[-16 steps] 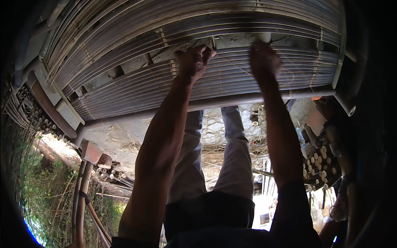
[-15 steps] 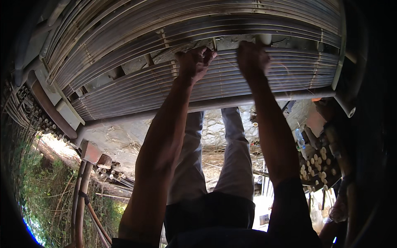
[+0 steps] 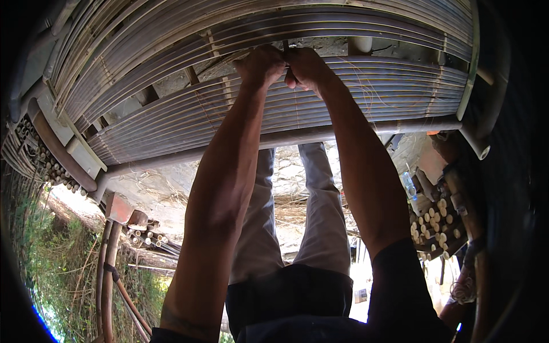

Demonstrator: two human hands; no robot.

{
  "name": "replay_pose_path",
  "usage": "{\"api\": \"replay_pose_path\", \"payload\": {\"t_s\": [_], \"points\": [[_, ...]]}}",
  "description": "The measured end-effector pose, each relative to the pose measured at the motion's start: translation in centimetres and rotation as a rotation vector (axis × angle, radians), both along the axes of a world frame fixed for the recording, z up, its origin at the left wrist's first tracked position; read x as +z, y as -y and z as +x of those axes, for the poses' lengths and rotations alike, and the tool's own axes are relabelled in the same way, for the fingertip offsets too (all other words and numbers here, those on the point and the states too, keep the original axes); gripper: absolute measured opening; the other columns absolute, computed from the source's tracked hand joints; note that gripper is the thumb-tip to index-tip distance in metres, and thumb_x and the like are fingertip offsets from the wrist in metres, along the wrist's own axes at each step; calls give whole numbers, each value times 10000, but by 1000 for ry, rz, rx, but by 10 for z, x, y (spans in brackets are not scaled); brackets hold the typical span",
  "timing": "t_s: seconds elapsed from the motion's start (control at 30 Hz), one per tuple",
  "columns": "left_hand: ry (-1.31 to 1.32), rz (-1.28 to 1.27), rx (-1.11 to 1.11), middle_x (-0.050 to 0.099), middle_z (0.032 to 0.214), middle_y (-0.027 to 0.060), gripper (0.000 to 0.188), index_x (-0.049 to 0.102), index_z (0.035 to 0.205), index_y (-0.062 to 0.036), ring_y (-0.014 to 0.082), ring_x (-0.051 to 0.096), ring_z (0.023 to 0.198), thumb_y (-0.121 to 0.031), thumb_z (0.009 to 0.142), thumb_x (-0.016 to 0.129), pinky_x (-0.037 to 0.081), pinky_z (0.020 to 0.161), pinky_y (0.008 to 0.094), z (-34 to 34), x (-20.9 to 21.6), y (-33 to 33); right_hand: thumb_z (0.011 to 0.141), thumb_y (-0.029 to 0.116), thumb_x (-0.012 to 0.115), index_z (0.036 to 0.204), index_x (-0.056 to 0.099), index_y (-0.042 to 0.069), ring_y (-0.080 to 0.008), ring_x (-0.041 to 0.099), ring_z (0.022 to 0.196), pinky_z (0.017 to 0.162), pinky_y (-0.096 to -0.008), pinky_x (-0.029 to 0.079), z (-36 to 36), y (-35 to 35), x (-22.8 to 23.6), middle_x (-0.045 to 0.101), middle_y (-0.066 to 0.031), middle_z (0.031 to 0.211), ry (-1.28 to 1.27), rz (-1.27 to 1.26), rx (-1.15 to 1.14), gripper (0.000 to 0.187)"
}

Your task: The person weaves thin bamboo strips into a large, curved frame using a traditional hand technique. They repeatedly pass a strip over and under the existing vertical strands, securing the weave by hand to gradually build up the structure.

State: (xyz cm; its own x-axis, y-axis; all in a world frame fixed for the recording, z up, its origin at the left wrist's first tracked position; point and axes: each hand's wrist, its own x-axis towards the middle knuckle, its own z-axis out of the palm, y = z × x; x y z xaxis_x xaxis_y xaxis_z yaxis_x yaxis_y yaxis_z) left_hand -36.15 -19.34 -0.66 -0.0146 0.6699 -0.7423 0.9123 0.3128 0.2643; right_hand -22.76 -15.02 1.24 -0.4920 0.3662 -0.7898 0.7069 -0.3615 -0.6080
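Observation:
My left hand point(image 3: 260, 66) and my right hand point(image 3: 306, 67) meet at the far edge of the nearer panel of slats point(image 3: 171, 128), both with fingers closed. A thin yellowish cord point(image 3: 366, 86) lies in loose loops over the slats to the right and runs toward my right hand. Whatever is pinched between the fingers is too small or hidden to make out. The slats are narrow, dark, bamboo-like strips laid side by side, bound across by thin ties. Past a gap, a second panel of slats point(image 3: 320, 23) curves away.
A thick round rail point(image 3: 189, 158) borders the panel on my side, above my legs. Bundles of cut bamboo poles lie at the right point(image 3: 437, 226) and far left point(image 3: 54, 166). A blue-tinted clear bottle point(image 3: 409, 186) is at the right. A red block point(image 3: 119, 208) tops wooden posts at lower left.
My right hand has moved left to meet my left hand, which has shifted slightly left and away. The cord loops now show clearly on the slats.

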Motion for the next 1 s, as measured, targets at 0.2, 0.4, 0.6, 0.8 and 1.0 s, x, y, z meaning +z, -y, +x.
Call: {"api": "replay_pose_path", "payload": {"t_s": [0.2,0.4,0.6,0.8,1.0], "points": [[-68,243,634,728,909,106,267,730,921,-116,305,674,966,-304,852,553,305,977,638,16,20,12,935,239,488,1115,606,6,-305,705,730,769,-428,537,9,13,37,689,-160,710,364,581,188,317],[401,854,702,608,786,94,207,578,766,-44,275,583,767,-135,913,464,424,864,422,22,145,58,928,51,466,1344,488,0,-126,677,665,547,-239,529,57,5,122,716,-125,1024,-638,-129,-763,420],[313,1028,500,629,835,84,271,620,872,-18,246,588,835,-247,953,500,451,871,392,34,245,64,827,76,740,1432,397,85,-197,694,853,724,-325,561,56,70,91,692,-140,1045,-185,687,-88,696],[60,642,404,682,1143,85,326,633,1215,-125,238,615,1132,-336,971,587,380,1014,504,-2,90,50,864,449,604,1095,631,79,-368,685,926,843,-478,529,251,180,158,706,-192,969,761,-5,631,437],[208,345,275,722,1012,56,422,656,1228,-190,239,669,1003,-498,957,556,414,917,492,-6,32,40,995,295,525,1018,683,-4,-226,708,921,811,-415,546,334,219,244,735,-146,949,240,-900,98,339]]}}
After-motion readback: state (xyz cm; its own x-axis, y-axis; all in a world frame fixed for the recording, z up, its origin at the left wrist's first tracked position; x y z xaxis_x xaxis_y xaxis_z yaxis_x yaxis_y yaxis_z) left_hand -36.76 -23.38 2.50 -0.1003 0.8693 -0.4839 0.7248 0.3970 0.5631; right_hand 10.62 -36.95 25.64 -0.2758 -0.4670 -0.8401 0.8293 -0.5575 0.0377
